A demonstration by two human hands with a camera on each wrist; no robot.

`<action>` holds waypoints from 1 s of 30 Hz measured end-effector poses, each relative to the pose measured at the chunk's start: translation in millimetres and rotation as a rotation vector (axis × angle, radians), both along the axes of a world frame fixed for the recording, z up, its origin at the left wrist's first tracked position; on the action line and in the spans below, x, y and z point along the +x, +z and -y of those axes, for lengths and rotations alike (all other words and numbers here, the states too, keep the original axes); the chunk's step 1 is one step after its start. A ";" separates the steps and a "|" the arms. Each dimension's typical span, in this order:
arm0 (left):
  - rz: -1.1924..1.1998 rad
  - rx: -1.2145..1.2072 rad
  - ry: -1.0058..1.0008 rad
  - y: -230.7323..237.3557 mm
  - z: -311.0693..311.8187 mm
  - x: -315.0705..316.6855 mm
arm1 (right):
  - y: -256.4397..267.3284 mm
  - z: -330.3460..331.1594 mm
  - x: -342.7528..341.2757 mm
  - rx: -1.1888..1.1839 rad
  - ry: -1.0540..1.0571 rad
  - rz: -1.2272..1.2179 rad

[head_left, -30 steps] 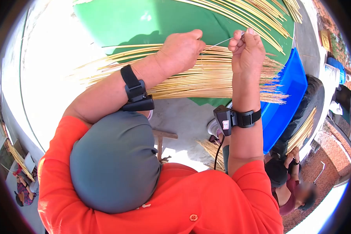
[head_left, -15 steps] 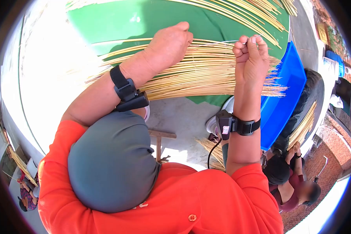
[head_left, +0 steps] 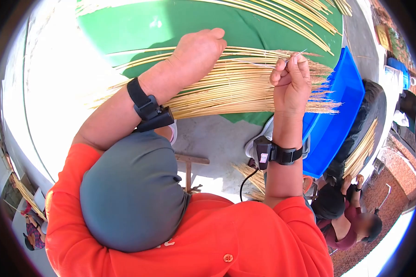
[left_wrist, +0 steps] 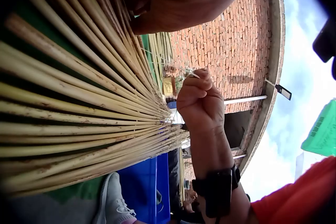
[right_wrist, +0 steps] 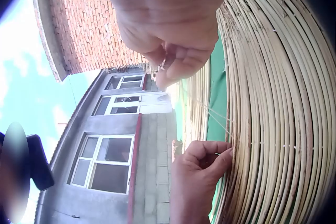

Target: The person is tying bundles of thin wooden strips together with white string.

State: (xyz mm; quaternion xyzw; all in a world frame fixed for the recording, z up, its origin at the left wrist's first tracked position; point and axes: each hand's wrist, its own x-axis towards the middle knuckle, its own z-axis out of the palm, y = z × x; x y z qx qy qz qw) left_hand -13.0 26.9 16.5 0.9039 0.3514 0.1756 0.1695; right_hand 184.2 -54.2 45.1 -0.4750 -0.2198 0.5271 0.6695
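Observation:
Thin stalks (head_left: 235, 85) lie side by side on a green cloth, crossed by rows of thread, with feathery ends at the right. At their far edge my left hand (head_left: 199, 53) has its fingers curled; the right wrist view shows its thumb and forefinger (right_wrist: 202, 179) pinching the outermost stalks. My right hand (head_left: 292, 85), raised over the feathery end, pinches a thin white thread (head_left: 260, 65) between thumb and fingers. In the right wrist view two strands of thread (right_wrist: 218, 115) run to the stalks just above the left hand.
More loose stalks (head_left: 282, 21) lie at the cloth's far side. A blue tub (head_left: 335, 134) stands at the right, beside a black covered object (head_left: 372, 104). Another person (head_left: 344, 221) holds stalks at the lower right. A wooden stool (head_left: 188, 161) is below the cloth's near edge.
Over the last second my left hand has shifted left along the stalks' far edge. My right hand has come down nearer the body, and the thread now hangs slacker and flatter.

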 end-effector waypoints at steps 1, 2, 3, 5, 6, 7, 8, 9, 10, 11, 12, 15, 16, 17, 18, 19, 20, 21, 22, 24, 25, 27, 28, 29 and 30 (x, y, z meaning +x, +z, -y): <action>0.011 0.015 -0.032 -0.6 0.8 0.6 | -1.0 1.3 3.7 0.008 0.010 -0.003; 0.012 0.014 -0.035 0.0 0.8 1.0 | -2.2 2.5 6.0 0.017 0.018 -0.005; -0.018 0.048 -0.060 1.5 0.5 1.2 | -3.9 4.1 6.5 0.017 0.017 -0.004; -0.046 0.084 -0.085 2.4 -0.1 2.0 | -8.0 7.4 6.2 -0.008 0.018 0.007; -0.065 0.084 -0.096 2.1 -1.1 2.7 | -9.9 8.2 4.5 -0.007 0.019 0.007; -0.085 0.084 -0.107 1.9 -2.2 3.3 | -12.1 8.6 1.7 -0.032 0.014 0.012; -0.087 0.084 -0.107 0.7 -2.4 4.7 | -14.8 9.4 -1.1 -0.057 0.010 0.017; -0.066 0.102 -0.096 -1.1 -2.3 6.9 | -18.8 9.4 -3.5 -0.059 0.017 0.016; -0.046 0.120 -0.085 -2.3 -2.8 9.4 | -20.9 9.4 -5.0 -0.059 0.017 0.015; -0.046 0.121 -0.084 -1.7 -3.2 9.3 | -22.2 9.5 -8.1 -0.090 0.018 0.022; -0.031 0.137 -0.083 -0.6 -3.7 9.0 | -23.9 9.6 -10.7 -0.120 0.018 0.029; -0.005 0.082 -0.068 -1.4 -4.6 7.8 | -28.6 10.1 -15.6 -0.145 0.013 0.065; 0.005 0.009 -0.052 -2.1 -5.0 7.7 | -29.7 10.4 -16.1 -0.161 0.006 0.081; 0.004 0.010 -0.053 -2.0 -6.2 7.7 | -32.7 10.4 -16.1 -0.160 0.002 0.080; 0.020 -0.040 -0.016 -2.4 -7.7 8.7 | -34.7 11.2 -16.1 -0.159 0.002 0.079; 0.036 -0.091 0.020 -2.6 -8.4 9.6 | -36.4 12.0 -16.4 -0.170 -0.017 0.074; 0.035 -0.090 0.022 -2.5 -8.3 10.3 | -37.6 12.4 -16.9 -0.182 -0.034 0.068; 0.047 -0.087 0.020 -2.3 -8.3 11.5 | -38.5 12.6 -17.2 -0.181 -0.033 0.068; 0.060 -0.085 0.018 -2.3 -8.3 13.0 | -39.1 12.6 -17.5 -0.187 -0.032 0.080; 0.034 -0.084 -0.002 -2.9 -8.6 16.8 | -40.1 12.3 -17.8 -0.193 -0.031 0.093; 0.006 -0.084 -0.023 -3.0 -8.6 19.0 | -40.7 11.7 -17.9 -0.189 -0.035 0.099; -0.038 -0.118 -0.015 -3.1 -6.0 25.4 | -41.8 11.3 -18.6 -0.184 -0.038 0.106; -0.082 -0.152 -0.009 -3.0 -5.4 27.4 | -42.4 11.3 -18.7 -0.181 -0.046 0.104; -0.081 -0.152 -0.008 -2.5 -5.7 28.1 | -42.6 11.3 -18.7 -0.178 -0.053 0.103; -0.083 -0.170 0.010 -2.1 -6.1 28.9 | -42.5 11.3 -18.8 -0.178 -0.053 0.104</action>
